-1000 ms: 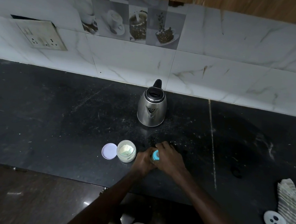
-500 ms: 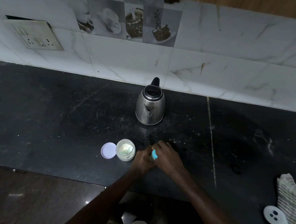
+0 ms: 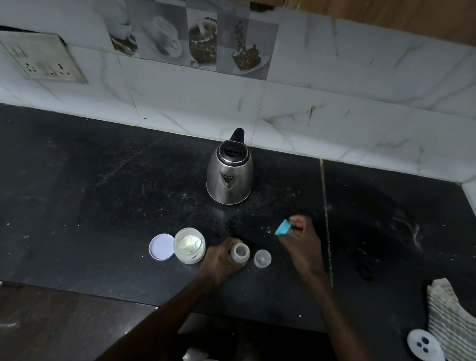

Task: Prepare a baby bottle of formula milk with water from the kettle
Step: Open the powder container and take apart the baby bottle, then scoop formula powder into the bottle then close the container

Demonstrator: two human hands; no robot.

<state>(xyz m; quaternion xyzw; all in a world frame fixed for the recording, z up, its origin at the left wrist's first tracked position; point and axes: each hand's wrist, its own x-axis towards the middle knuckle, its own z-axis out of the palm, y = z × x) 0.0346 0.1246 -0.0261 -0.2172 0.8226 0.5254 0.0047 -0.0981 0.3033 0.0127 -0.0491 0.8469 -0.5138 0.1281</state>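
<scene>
The left hand [image 3: 220,261] is reaching in from the lower edge, forearm angled up and to the right, and its fingers are wrapping around the side of the small baby bottle [image 3: 239,254], which is standing upright and uncapped on the black counter [image 3: 84,194]. Just right of the bottle, a clear round cap [image 3: 262,258] is sitting on the counter, apart from both hands. The right hand [image 3: 302,241] is hovering above the counter, wrist bent, with thumb and fingertips pinching together on a blue collar [image 3: 282,227] that is tilting to the left; what may be the teat under it is too blurred to make out. Left of the bottle, an open jar of pale formula powder [image 3: 189,245] is standing with its lilac lid [image 3: 161,246] lying flat and touching its left side. The steel kettle [image 3: 229,176] is sitting behind them, near the tiled wall, lid closed, spout facing the person.
</scene>
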